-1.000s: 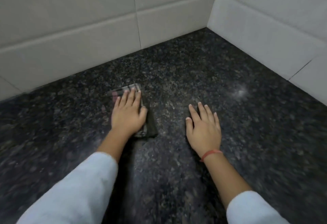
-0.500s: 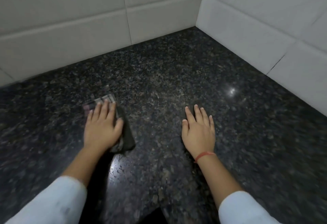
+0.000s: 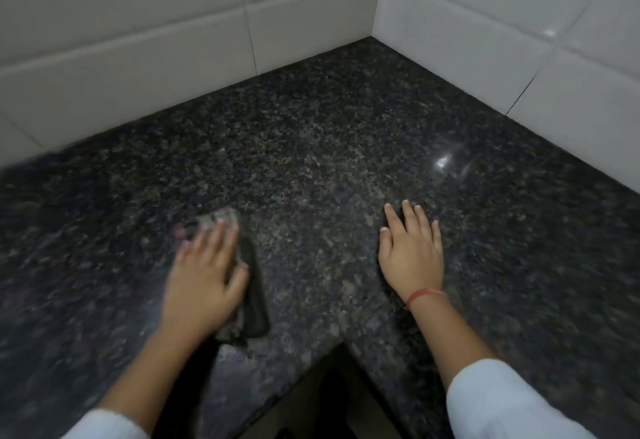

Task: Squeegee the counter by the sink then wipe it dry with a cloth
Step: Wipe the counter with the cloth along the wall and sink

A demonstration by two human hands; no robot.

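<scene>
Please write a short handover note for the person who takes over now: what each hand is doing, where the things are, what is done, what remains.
Left hand: flat, palm down, pressing the dark folded cloth onto the black speckled granite counter; the hand is motion-blurred, mid-wipe.
Right hand: empty, flat on the counter, fingers spread, red thread band at the wrist.
Things: the cloth is under the left hand; no squeegee or sink is in view.
Done: the cloth stage has begun.
Left: whether the counter is dry cannot be judged; probably wipe on toward the white tiled wall and the corner.
</scene>
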